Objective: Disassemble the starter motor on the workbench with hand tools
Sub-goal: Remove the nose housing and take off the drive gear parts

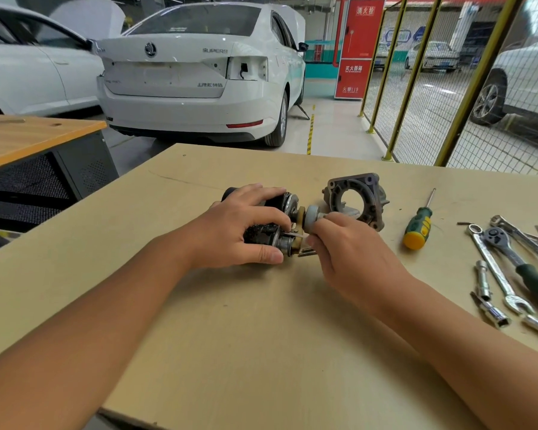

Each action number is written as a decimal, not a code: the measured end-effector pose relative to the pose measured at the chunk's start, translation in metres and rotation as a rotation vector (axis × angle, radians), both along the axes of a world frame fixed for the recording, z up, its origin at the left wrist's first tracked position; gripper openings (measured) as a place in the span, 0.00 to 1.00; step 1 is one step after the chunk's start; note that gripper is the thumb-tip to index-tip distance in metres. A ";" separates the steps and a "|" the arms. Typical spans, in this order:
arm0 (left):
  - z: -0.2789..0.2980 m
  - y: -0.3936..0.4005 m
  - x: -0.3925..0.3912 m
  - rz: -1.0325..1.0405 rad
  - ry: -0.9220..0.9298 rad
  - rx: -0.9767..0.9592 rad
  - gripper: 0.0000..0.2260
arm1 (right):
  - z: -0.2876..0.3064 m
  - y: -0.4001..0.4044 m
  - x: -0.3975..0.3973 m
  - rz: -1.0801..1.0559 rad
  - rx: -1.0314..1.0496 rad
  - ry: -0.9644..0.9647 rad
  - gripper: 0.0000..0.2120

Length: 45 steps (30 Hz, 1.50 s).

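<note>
1. Head view, worktop (261, 336): pale board, both forearms reaching in from the near edge.
2. Starter motor (277, 225): black twin-barrel body lying on its side near the middle of the worktop, its shaft end pointing right.
3. Left hand (239, 231): laid over the motor body, fingers curled round it, thumb against the near barrel.
4. Right hand (342, 243): fingers curled, gripping the grey gear (312, 217) on the shaft end; fingertips partly hidden behind the gear.
5. Brass-coloured lever (298, 231): between the motor body and the gear.
6. Grey housing (353, 198): detached, standing on edge just behind the right hand, its round opening facing the camera.
7. Screwdriver (418, 226): green and yellow handle, lying right of the housing, tip towards the far edge.
8. Ratchet (516, 262), spanner (494, 268) and sockets (486, 296): grouped at the right edge of the worktop.
9. White car (193, 72): parked beyond the far edge.
</note>
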<state>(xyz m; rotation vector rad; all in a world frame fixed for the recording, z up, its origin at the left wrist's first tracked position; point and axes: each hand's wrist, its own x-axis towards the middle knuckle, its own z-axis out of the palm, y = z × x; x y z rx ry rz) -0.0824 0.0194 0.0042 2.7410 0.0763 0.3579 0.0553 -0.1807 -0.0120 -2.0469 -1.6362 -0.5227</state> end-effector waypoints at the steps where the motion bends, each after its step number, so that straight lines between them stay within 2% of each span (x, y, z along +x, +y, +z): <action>1: 0.000 0.000 0.000 -0.001 -0.004 -0.002 0.22 | 0.000 0.000 0.000 -0.020 -0.015 -0.048 0.10; 7: -0.002 0.001 0.002 -0.001 -0.017 -0.007 0.23 | 0.007 -0.003 -0.007 -0.150 0.012 -0.145 0.06; 12: -0.001 0.002 0.002 0.000 0.001 -0.006 0.22 | 0.004 0.000 -0.002 -0.027 0.014 0.010 0.03; 17: -0.002 0.003 0.002 0.000 0.000 -0.013 0.21 | -0.003 0.001 0.001 0.012 0.045 0.077 0.11; 27: -0.002 0.002 0.002 -0.011 -0.015 -0.005 0.22 | 0.006 -0.002 -0.004 -0.134 0.029 -0.067 0.04; 35: -0.002 0.004 0.004 -0.023 -0.016 0.001 0.20 | 0.006 -0.002 0.000 -0.059 0.045 0.014 0.05; 39: -0.004 0.005 0.004 -0.025 -0.026 0.007 0.20 | 0.003 0.002 -0.003 -0.020 0.131 0.060 0.09; 42: -0.004 0.005 0.003 -0.022 -0.025 0.002 0.21 | 0.004 0.001 -0.004 -0.012 0.103 0.027 0.09; 45: -0.004 0.005 0.004 -0.023 -0.026 0.004 0.20 | 0.003 -0.001 -0.005 -0.078 0.048 -0.081 0.04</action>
